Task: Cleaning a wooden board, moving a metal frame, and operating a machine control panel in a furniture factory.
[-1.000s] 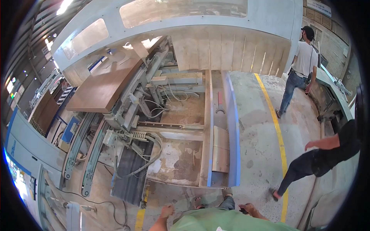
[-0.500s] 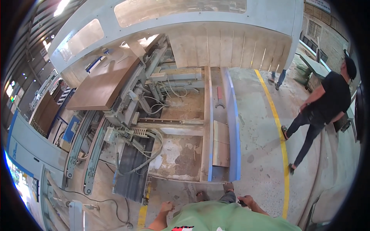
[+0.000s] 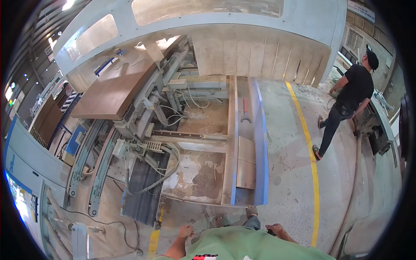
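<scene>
My left hand [image 3: 186,231] hangs low at my left side, its fingers loosely curled, with nothing visible in it. At my right side my right hand [image 3: 276,230] is closed around a small dark object [image 3: 271,232], too small to name. Neither hand touches the large machine ahead. A brown wooden panel [image 3: 113,92] lies on the machine's rails at the left, reaching under its pale hood. Closest in front of me is a blue-edged metal channel [image 3: 261,160], in which a wrench [image 3: 245,113] with a red handle and a long board-like piece [image 3: 246,164] lie.
A ribbed dark conveyor belt [image 3: 145,186] and hoses stand left of the channel. A yellow floor line [image 3: 308,143] runs along the right. Beyond it a person in black [image 3: 349,93] walks near a bench and machine parts. A cable [image 3: 108,223] trails on the floor at lower left.
The person in black has walked farther away, toward the far right. My view has shifted slightly; both my hands stay low at my sides.
</scene>
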Available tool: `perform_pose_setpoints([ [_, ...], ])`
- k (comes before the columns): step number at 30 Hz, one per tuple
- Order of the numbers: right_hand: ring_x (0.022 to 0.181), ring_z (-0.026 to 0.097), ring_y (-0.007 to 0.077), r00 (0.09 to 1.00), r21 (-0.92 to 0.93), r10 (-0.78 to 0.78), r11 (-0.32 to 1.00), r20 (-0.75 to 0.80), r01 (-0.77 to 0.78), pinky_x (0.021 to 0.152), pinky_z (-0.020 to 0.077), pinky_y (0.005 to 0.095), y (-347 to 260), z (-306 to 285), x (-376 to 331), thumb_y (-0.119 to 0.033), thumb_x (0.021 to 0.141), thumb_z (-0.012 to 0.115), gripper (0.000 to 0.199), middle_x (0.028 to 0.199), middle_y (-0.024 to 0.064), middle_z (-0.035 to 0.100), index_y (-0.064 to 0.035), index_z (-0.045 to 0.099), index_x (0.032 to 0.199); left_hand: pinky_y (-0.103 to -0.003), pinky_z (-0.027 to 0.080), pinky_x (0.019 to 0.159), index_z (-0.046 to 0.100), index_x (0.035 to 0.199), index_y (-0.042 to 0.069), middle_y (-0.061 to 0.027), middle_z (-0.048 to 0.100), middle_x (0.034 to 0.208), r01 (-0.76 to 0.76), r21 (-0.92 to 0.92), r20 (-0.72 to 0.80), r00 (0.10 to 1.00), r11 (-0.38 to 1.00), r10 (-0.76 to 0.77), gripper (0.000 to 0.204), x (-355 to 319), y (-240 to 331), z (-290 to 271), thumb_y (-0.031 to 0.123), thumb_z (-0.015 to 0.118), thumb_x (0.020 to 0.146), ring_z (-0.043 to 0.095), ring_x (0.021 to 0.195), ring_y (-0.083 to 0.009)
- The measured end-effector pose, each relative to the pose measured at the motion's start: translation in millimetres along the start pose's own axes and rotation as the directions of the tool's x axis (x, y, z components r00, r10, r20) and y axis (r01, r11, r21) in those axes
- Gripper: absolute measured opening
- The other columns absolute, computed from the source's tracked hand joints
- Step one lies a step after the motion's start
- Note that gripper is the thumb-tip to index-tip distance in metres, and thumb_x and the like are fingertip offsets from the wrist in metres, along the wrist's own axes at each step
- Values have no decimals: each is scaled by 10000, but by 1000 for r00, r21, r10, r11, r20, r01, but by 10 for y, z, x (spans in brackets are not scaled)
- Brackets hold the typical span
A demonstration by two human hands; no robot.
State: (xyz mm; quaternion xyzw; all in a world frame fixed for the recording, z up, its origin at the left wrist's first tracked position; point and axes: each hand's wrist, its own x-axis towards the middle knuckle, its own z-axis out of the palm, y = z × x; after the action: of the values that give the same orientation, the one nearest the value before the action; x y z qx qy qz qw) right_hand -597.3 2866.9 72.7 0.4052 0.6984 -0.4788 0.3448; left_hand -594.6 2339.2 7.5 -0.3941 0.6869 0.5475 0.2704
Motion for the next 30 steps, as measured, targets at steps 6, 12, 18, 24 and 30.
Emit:
perform_pose_setpoints([
  [6, 569, 598, 198, 998, 44, -50, 998, 40, 48, 460, 516, 332, -53, 21, 108, -354, 713, 755, 456, 728, 118, 611, 53, 589, 833, -310, 502, 488, 634, 962, -6, -104, 660, 774, 25, 10, 9, 1000, 1000, -25, 283, -71, 94, -36, 240, 557, 847, 658, 615, -207],
  [12, 594, 580, 195, 972, 431, -181, 873, -147, 227, 519, 549, 366, -711, 76, -95, -328, 764, 701, 515, 738, 71, 570, 19, 516, 1096, -266, 465, 527, 665, 830, 33, -35, 638, 685, -406, 239, -75, 898, 882, 434, 246, -177, 616, -100, 251, 555, 857, 596, 589, -107],
  [18, 646, 520, 126, 797, 229, -479, 784, -368, 577, 499, 483, 279, -1637, -14, -89, -274, 780, 697, 600, 790, 48, 532, -21, 424, 1251, -256, 470, 672, 659, 1003, -9, -42, 634, 808, -607, -548, 224, 557, 576, 800, 252, -2175, 3751, 113, 201, 621, 868, 582, 758, -124],
  [24, 673, 541, 124, 798, 107, -473, 833, -373, 543, 545, 471, 269, -2437, 137, -391, -243, 776, 686, 549, 832, 65, 556, 17, 477, 1213, -316, 464, 556, 637, 851, -59, -156, 611, 804, -461, -876, 332, -361, 143, 871, 209, -3220, 4957, 37, 149, 621, 856, 591, 640, -252],
  [30, 766, 597, 206, 708, -343, -633, 770, -313, 538, 639, 482, 330, -2253, -7, -104, -268, 701, 721, 540, 851, 154, 590, 17, 544, 1124, -329, 457, 488, 641, 800, -64, -193, 619, 771, -496, -858, 375, -423, 136, 825, 254, -2865, 5105, -331, 179, 613, 872, 597, 575, -256],
])
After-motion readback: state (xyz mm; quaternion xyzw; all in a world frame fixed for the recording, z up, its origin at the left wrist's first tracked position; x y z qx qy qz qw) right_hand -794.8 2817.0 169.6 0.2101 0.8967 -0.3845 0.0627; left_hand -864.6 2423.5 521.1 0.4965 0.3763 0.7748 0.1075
